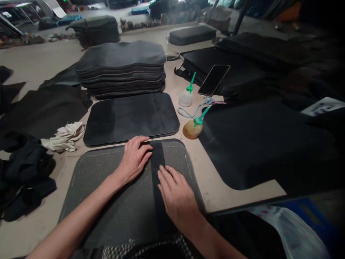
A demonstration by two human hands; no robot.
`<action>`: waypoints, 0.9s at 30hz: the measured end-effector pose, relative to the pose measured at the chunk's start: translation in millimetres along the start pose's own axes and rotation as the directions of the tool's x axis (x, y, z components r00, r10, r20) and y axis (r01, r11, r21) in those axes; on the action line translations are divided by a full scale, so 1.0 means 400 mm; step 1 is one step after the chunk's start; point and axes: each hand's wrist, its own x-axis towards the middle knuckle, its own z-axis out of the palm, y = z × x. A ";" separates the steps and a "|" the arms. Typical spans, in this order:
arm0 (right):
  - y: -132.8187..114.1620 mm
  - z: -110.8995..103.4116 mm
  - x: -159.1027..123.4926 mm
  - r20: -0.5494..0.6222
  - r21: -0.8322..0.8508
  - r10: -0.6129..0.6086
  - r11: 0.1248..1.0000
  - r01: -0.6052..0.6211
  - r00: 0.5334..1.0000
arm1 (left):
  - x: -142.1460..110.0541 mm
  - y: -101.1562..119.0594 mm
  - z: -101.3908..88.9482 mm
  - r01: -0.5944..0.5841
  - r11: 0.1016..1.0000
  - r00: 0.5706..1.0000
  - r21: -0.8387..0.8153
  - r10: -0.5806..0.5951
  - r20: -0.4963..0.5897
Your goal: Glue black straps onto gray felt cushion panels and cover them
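Note:
A dark grey panel (102, 183) with rounded corners lies flat in front of me. Across it, front to back, runs a smooth black strip (157, 153). My left hand (136, 158) rests near the panel's far edge, its slightly curled fingers apart and the tips at the strip's left edge. Closer to me, my right hand (178, 196) lies over the strip with fingers stretched out, covering part of it. Neither hand grips anything. Just beyond the panel is a low stack of black rounded sheets (132, 117).
Behind stands a taller stack of black sheets (121, 59). Right of the sheets are two squeeze bottles, one whitish (185, 98) and one amber (192, 129), a phone (215, 79) and a cord (188, 114). Black material (258, 144) covers the right; a crumpled pale cloth (64, 138) lies left.

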 end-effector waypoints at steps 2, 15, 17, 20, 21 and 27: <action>0.003 0.004 -0.002 -0.002 0.005 -0.002 1.000 0.002 1.000 | 0.009 -0.022 -0.009 0.041 0.999 0.999 -0.009 -0.042 -0.016; -0.001 -0.008 0.007 0.022 0.023 0.029 0.999 -0.030 0.999 | 0.032 -0.065 -0.019 0.049 0.982 0.990 0.183 -0.073 0.123; 0.000 -0.009 0.007 0.022 0.019 0.037 0.999 -0.038 0.999 | 0.035 -0.067 -0.023 0.048 0.983 0.991 0.176 -0.069 0.118; 0.000 -0.012 0.006 0.030 0.009 0.040 0.999 -0.040 0.999 | 0.035 -0.067 -0.025 0.030 0.980 0.995 0.198 -0.049 0.090; 0.000 -0.013 0.006 0.037 0.006 0.042 0.999 -0.043 0.998 | 0.034 -0.067 -0.024 0.022 0.979 0.995 0.205 -0.041 0.089; 0.000 -0.017 0.007 0.051 0.013 0.050 0.999 -0.051 0.997 | 0.040 -0.061 -0.018 0.012 0.985 0.992 0.170 -0.033 0.122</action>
